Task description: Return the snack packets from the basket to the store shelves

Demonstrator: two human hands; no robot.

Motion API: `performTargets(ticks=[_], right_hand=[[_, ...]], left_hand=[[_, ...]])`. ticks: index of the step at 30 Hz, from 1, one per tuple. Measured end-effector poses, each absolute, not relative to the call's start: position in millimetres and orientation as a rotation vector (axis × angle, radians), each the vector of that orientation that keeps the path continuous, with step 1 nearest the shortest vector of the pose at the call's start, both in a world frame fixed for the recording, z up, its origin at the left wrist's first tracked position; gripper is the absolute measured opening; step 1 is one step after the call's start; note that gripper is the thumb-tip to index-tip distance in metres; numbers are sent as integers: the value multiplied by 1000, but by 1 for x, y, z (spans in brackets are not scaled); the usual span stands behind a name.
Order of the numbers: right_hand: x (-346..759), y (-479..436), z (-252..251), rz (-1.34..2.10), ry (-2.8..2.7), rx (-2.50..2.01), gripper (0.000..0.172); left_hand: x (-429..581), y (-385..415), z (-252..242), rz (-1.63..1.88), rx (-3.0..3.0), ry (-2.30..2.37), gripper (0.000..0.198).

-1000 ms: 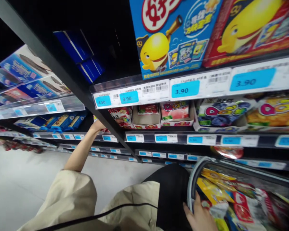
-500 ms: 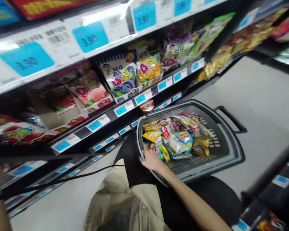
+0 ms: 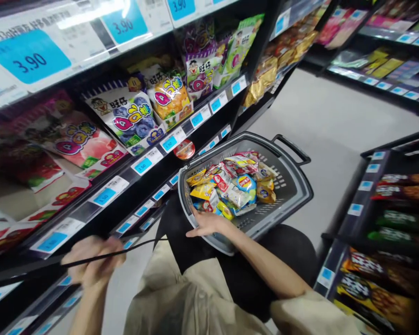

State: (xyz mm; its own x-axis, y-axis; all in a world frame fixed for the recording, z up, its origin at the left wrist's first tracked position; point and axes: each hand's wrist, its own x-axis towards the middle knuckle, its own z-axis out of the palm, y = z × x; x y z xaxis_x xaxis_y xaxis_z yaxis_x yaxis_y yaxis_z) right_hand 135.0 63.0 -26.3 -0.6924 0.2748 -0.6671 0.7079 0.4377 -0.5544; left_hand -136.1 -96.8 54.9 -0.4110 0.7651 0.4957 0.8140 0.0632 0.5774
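Observation:
My right hand [image 3: 206, 224] rests with fingers spread on the near rim of a grey shopping basket [image 3: 293, 186], touching the snack packets [image 3: 230, 186] piled inside. The basket sits on my lap, over black trousers. My left hand [image 3: 92, 260] is low at the left, in front of the bottom shelf edge, blurred by motion, with its fingers curled; a thin black cable [image 3: 125, 250] runs across it. Whether it holds anything is unclear. Candy bags [image 3: 131, 116] stand on the shelf above.
Shelves with blue price tags [image 3: 28, 58] line the left side. A second shelf unit [image 3: 380, 218] with dark snack packs stands at the right. A grey floor aisle [image 3: 335, 121] runs between them. More shelves stand at the far end.
The view has swung right and down. My left hand has come back from the lower shelf toward my body. My right hand stays on the basket rim.

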Motion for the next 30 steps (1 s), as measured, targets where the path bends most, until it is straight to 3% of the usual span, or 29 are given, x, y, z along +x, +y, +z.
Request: performTargets(ticks=[5, 9, 12, 15, 18, 21, 25, 30], right_hand=[[133, 63, -22, -1137, 2167, 827, 122], [130, 67, -14, -1124, 2176, 796, 122], [132, 70, -15, -1176, 2149, 765, 128], [138, 71, -23, -1266, 2125, 754, 126], [142, 72, -31, -1355, 2158, 833, 109], [144, 76, -36, -1324, 2264, 998, 85], [146, 84, -48, -869, 2520, 1226, 40], [146, 85, -74, -594, 2466, 1279, 37]], left_hand=[[-104, -11, -2, -1159, -2142, -1557, 12], [-59, 72, -24, -623, -2880, -1835, 30], [-25, 118, -37, -163, -2943, -2182, 44], [-4, 141, -53, 2, -2890, -2292, 45], [1, 149, -68, 30, -2852, -2316, 29], [-1, 150, -74, -17, -2833, -2323, 27], [-3, 149, -72, -259, -2801, -2305, 29], [-7, 140, -71, -822, -2613, -2327, 30]])
